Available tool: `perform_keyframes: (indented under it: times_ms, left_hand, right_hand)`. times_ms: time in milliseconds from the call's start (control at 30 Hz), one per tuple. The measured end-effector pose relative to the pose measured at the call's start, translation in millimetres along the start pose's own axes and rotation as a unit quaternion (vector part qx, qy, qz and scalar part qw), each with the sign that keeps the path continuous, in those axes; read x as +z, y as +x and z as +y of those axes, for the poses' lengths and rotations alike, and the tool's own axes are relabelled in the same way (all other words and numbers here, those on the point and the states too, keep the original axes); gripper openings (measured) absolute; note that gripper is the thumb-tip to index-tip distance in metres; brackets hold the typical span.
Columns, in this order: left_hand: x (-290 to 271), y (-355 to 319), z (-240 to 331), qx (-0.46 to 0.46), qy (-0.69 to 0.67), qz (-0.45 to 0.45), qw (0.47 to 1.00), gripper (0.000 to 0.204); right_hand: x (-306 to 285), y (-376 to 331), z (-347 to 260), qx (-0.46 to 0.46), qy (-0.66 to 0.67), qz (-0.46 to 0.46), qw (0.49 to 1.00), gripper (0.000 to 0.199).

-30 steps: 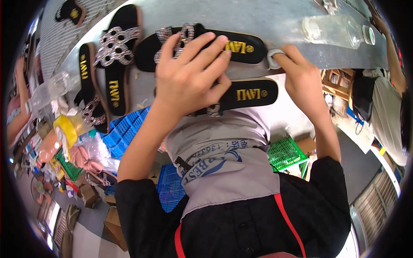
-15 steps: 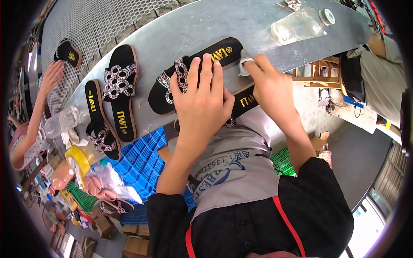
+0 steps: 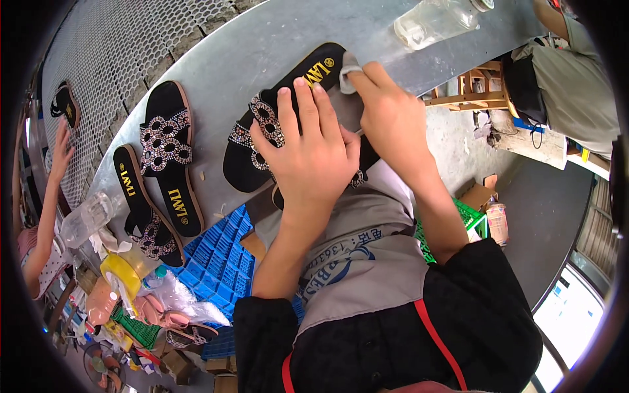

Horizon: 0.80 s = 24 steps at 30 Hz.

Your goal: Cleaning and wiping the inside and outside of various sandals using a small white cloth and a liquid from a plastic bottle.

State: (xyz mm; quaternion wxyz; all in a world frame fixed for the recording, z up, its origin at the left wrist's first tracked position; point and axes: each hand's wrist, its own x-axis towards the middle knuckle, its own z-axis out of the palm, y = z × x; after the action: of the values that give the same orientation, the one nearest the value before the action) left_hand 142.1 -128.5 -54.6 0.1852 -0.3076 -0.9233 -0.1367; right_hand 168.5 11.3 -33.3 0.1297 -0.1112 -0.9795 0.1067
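A black slide sandal (image 3: 244,171) with a rhinestone-studded cut-out strap lies on the metal table in front of me, gold print on its insole. My left hand (image 3: 308,147) rests over it, fingers stretched and spread across the insole beside the strap. At the sandal's heel, my right hand (image 3: 390,118) pinches a small grey cloth (image 3: 349,73), which touches or nearly touches the heel edge. A second sandal (image 3: 369,154) lies nearer to me, mostly hidden under my hands. To the left, a matching pair rests on the table: one sandal (image 3: 156,145) and its mate (image 3: 152,232).
The curved metal table (image 3: 223,72) borders a mesh conveyor (image 3: 131,39) carrying another sandal (image 3: 67,105), with a co-worker's hand (image 3: 60,154) at it. Clear bottles stand right (image 3: 436,25) and left (image 3: 88,217). Blue crates (image 3: 219,259) sit below; a wooden stool (image 3: 472,92) is right.
My view has shifted slightly. My right hand and the cloth have moved a little along the heel edge. The far sandal on the conveyor has moved away beside the co-worker's hand.
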Motion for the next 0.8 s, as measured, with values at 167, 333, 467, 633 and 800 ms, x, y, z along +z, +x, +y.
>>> perform_keyframes:
  times_ms: [167,333,467,633,800]
  left_hand:
    - [0.7,-0.6,-0.9,0.008,-0.001,0.009,1.000,0.054]
    - [2.2,0.4,1.7,0.000,0.001,0.018,1.000,0.052]
    - [5.2,-2.8,-1.2,0.014,0.000,0.021,1.000,0.054]
    - [1.9,-2.4,1.1,0.008,-0.025,0.009,1.000,0.054]
    - [-2.8,0.3,2.1,0.003,-0.030,0.001,1.000,0.054]
  right_hand:
    - [5.4,12.8,-6.2,0.017,0.000,0.018,1.000,0.036]
    - [0.6,3.3,-2.6,0.014,-0.011,0.004,1.000,0.031]
    - [-5.2,-1.2,-13.2,0.031,-0.034,-0.017,0.999,0.026]
    - [-18.1,-19.7,-10.3,0.040,-0.030,-0.045,0.998,0.027]
    - [-35.1,-16.0,7.9,0.041,0.000,-0.018,0.999,0.035]
